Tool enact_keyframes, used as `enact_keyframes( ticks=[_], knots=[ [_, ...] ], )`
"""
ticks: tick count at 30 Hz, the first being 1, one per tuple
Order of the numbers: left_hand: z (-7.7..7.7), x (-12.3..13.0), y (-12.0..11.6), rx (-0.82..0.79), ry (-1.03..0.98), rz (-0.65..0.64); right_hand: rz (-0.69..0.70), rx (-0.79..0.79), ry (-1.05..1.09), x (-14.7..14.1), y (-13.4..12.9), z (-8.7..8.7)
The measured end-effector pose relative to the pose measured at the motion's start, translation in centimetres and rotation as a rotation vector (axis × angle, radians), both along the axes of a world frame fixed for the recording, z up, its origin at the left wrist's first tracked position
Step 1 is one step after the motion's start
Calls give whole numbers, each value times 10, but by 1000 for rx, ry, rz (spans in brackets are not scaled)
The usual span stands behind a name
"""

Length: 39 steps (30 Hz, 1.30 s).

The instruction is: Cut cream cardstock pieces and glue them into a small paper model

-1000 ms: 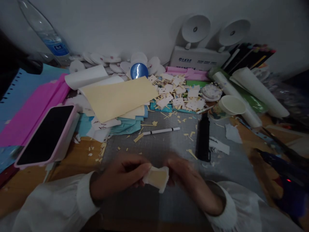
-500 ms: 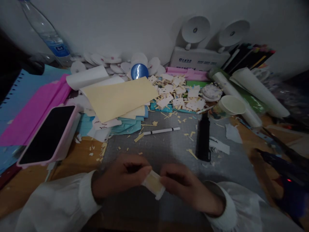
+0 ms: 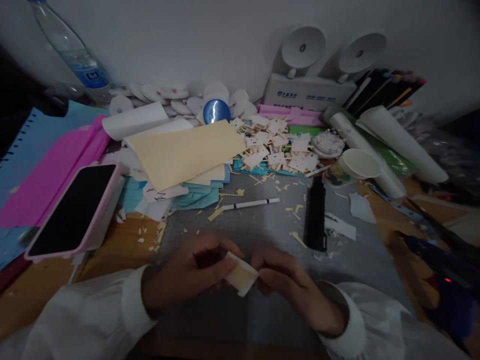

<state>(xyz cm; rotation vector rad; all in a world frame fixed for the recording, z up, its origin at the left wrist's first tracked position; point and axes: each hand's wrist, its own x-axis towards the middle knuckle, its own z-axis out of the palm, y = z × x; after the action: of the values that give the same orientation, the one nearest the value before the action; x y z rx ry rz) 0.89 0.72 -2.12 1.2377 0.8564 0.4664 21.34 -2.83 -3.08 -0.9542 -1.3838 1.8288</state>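
Note:
Between my hands, above the grey mat [image 3: 210, 320], is a small piece of folded paper [image 3: 243, 276], white at the edges with a pale yellow middle. My left hand [image 3: 195, 272] pinches its left side between thumb and fingers. At its right edge my right hand [image 3: 287, 282] closes thumb and forefinger on it. The fingers beneath the paper are hidden. A white pen with black bands [image 3: 251, 203] lies on the mat beyond my hands. To the right of it rests a black cutter-like tool [image 3: 315, 215].
A phone in a pink case [image 3: 77, 210] lies left. Behind the mat are a yellow paper sheet [image 3: 187, 152], a heap of small paper figures [image 3: 262, 142] and a paper cup [image 3: 352, 167]. A dark glue gun [image 3: 446, 285] with a red light is at right. Paper scraps litter the mat.
The paper piece has turned and risen slightly between my fingers. My right fingers have shifted along its right edge. Things on the table stay where they were.

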Motion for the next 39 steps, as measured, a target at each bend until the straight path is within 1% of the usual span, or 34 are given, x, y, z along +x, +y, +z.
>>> enact_keyframes(
  ticks=[2,4,8,10,13,15,18,23,26,29,34,36,39],
  knots=[
    [-1,0,-1,-25,-2,23,1,19,17,0,-1,-1],
    [-1,0,-1,-36,-3,17,-7,49,-3,-1,-1,-1],
    [4,1,0,24,-9,-29,-27,53,-71,-5,-2,-1],
    [6,3,1,53,0,-30,-25,67,-100,-6,-2,-2],
    [8,3,1,33,-1,-37,-19,83,-150,-8,-2,-3],
    [8,3,-1,30,-51,-35,-44,73,-180,-9,-3,-4],
    [5,3,-5,63,-94,-13,-97,37,-161,-10,-3,-4],
    [4,4,-8,148,-9,71,-137,9,-98,-12,-1,-3],
    [7,5,-6,111,25,88,-108,-3,-106,-11,-2,-4],
    [9,4,-4,101,10,93,-85,-28,-123,-10,-3,-6],
    [4,2,-6,144,-67,72,-104,-35,-145,-9,-3,-5],
    [1,2,-8,193,-38,67,-108,-22,-153,-10,-1,-3],
    [-1,3,-8,238,52,89,-108,51,-200,-11,0,4]
  ],
)
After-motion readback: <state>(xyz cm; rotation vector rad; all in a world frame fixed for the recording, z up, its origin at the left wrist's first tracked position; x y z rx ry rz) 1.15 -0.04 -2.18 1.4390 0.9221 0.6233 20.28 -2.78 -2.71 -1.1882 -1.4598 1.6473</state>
